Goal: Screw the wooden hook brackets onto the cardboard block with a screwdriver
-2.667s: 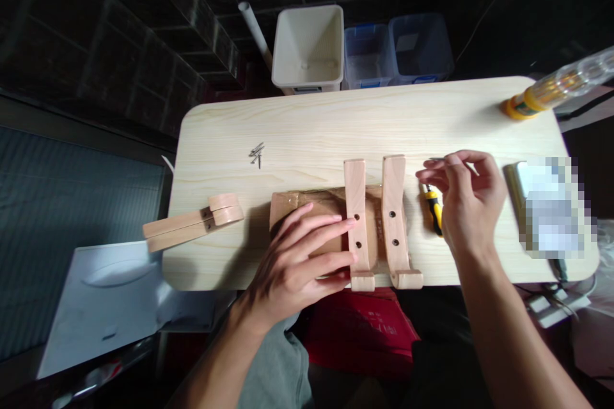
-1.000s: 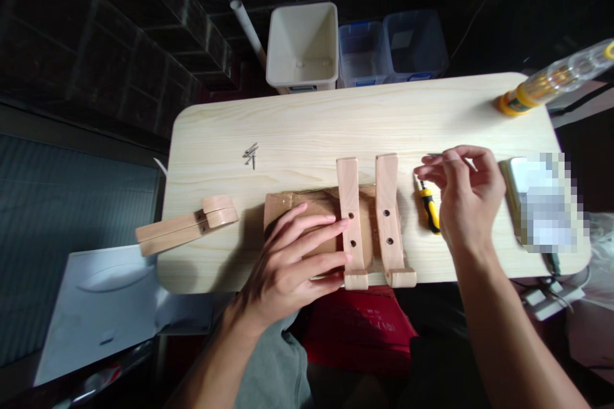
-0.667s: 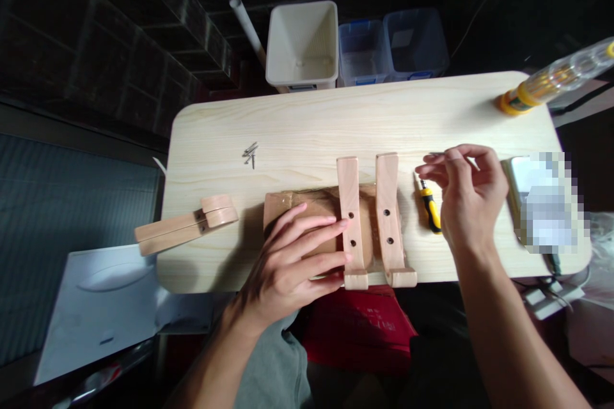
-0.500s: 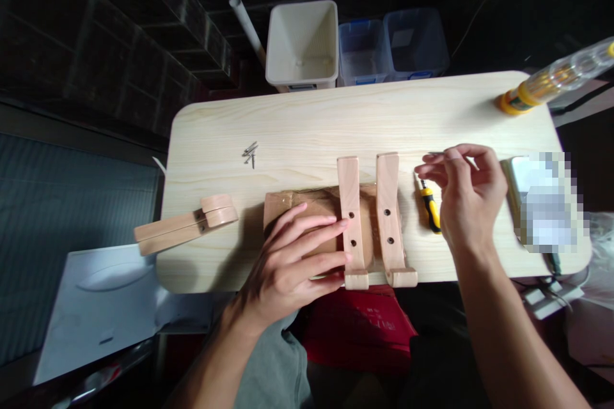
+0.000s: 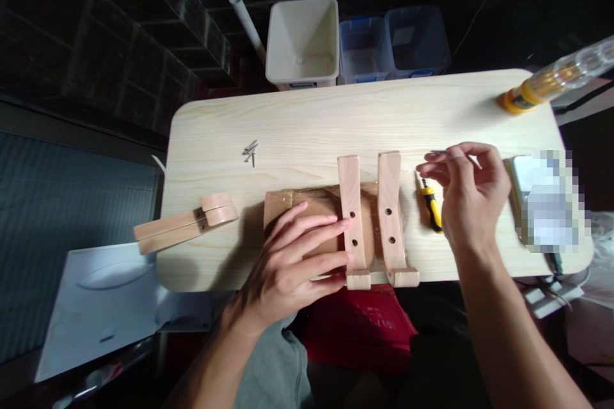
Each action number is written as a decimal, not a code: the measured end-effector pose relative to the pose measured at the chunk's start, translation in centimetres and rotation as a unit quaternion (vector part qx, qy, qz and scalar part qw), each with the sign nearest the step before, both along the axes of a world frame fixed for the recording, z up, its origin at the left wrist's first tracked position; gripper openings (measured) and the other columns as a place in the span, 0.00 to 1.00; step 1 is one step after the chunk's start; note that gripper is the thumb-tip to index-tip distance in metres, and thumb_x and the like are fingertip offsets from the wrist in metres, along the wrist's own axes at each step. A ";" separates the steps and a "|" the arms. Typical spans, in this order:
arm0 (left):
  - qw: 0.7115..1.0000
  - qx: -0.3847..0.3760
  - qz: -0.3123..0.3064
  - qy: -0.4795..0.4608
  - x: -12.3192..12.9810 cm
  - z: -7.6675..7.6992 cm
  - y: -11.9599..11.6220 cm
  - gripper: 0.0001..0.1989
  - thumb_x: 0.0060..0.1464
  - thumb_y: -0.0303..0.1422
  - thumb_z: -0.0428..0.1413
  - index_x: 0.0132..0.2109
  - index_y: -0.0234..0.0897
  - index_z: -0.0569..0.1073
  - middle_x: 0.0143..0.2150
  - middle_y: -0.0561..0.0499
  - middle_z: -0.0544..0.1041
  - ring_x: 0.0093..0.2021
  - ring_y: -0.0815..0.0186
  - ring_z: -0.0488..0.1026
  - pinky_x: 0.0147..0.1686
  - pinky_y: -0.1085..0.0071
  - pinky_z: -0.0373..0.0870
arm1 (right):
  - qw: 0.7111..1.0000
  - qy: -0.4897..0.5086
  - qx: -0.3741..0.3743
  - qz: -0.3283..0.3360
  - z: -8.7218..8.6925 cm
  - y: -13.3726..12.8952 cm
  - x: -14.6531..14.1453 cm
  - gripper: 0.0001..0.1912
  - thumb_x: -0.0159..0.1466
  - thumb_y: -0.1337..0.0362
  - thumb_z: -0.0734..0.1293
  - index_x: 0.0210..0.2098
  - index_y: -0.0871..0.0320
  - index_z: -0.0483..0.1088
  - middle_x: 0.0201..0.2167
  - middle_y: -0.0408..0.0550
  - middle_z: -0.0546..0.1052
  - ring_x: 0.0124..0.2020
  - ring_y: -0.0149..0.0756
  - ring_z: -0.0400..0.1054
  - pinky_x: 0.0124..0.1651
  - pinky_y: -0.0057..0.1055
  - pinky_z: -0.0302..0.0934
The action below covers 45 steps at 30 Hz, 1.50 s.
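My left hand [image 5: 292, 262] lies with fingers spread over a cardboard box [image 5: 278, 204], its fingertips touching the left one of two curved wooden pieces. That left wooden piece [image 5: 350, 192] and the right wooden piece [image 5: 391, 188] rest side by side on the box, each with two dark holes. My right hand [image 5: 472, 192] is raised at the right, thumb and index finger pinching a small thin metal item, perhaps a screw [image 5: 437, 152]. Beside this hand a yellow and black screwdriver [image 5: 433, 211] lies on the table.
Several screws [image 5: 250, 152] lie on the table [image 5: 297, 121] at the back left. Two more wooden pieces [image 5: 173, 230] are at the left edge. A clear and yellow bottle-like object [image 5: 522, 96] stands back right; a blurred flat object [image 5: 542, 204] lies below it. Bins [image 5: 302, 45] stand behind.
Both wooden pieces on the box appear slightly further right. My hands hold nearly the same poses.
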<state>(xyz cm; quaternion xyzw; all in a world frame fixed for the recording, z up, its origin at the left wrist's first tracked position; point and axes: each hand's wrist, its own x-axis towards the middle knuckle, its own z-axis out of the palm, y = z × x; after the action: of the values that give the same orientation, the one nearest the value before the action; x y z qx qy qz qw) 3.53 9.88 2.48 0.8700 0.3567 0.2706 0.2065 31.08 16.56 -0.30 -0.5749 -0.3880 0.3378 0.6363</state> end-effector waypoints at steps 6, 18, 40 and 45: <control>1.000 -0.004 0.002 0.000 0.0 -0.1 0.0 0.17 0.55 0.31 0.71 0.51 0.47 0.83 0.63 0.48 0.79 0.64 0.55 0.75 0.71 0.43 0.63 | 1.000 0.005 0.002 -0.004 -0.1 0.0 0.1 0.12 0.68 0.55 0.73 0.38 0.55 0.70 0.31 0.42 0.82 0.28 0.32 0.78 0.36 0.32 0.75; 1.000 0.004 0.001 -0.005 -0.1 -0.1 0.0 0.15 0.55 0.30 0.70 0.50 0.46 0.83 0.63 0.48 0.80 0.63 0.56 0.76 0.71 0.45 0.63 | 0.998 -0.026 0.052 0.033 2.1 -1.5 0.1 0.08 0.68 0.59 0.73 0.39 0.53 0.71 0.33 0.43 0.83 0.29 0.36 0.79 0.35 0.36 0.74; 1.000 0.025 0.001 -0.001 -0.3 0.5 -0.1 0.10 0.59 0.35 0.68 0.49 0.46 0.84 0.57 0.49 0.83 0.62 0.58 0.76 0.72 0.50 0.62 | 0.653 -0.419 0.116 0.620 8.8 -0.1 -2.1 0.12 0.74 0.68 0.64 0.49 0.59 0.79 0.47 0.54 0.84 0.40 0.39 0.81 0.39 0.32 0.73; 1.000 0.020 0.000 0.003 -0.4 0.4 -0.2 0.10 0.60 0.36 0.67 0.49 0.46 0.84 0.58 0.50 0.83 0.63 0.58 0.75 0.72 0.50 0.61 | 0.632 -0.419 0.128 0.639 8.3 0.1 -2.5 0.12 0.75 0.70 0.62 0.47 0.59 0.78 0.43 0.53 0.83 0.39 0.40 0.78 0.38 0.35 0.72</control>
<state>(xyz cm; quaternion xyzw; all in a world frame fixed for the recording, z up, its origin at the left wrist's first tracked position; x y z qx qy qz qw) 3.08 9.70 2.85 0.8746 0.3521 0.2751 0.1883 28.55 16.62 7.99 -0.1758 -0.9223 0.3301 0.0974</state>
